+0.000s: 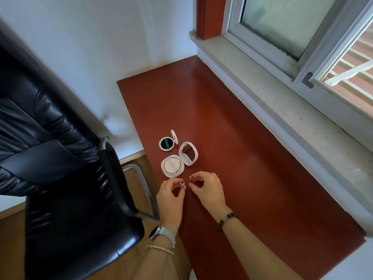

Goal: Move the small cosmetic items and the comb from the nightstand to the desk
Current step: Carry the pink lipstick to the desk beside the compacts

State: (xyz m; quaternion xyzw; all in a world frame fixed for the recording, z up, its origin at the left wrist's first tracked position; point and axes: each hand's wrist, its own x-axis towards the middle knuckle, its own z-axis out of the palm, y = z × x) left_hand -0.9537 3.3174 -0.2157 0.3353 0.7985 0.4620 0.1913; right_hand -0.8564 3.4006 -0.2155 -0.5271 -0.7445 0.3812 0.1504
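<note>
On the smooth, reddish-brown desk (232,128), near its left edge, the left hand (171,197) pinches a small pinkish-red cylinder (182,182) between thumb and fingertips, its round end facing up. The right hand (207,188), just beside it, pinches a darker red cylinder (191,180) the same way, with the other fingers curled loosely. The two pieces are close together but apart. Just beyond the hands lies a large white compact (173,166), rounded-square and open, with a pale round cushion in its base and a glossy mirror in its raised lid. Farther still, just beside it, sits a small round compact (166,143), also open, with a black puff crossed by a green band and a thin white lid standing up. A glossy black leather chair (60,158) with a metal armrest frame stands at the left. A speckled stone windowsill (282,93) runs along the desk's right side.
</note>
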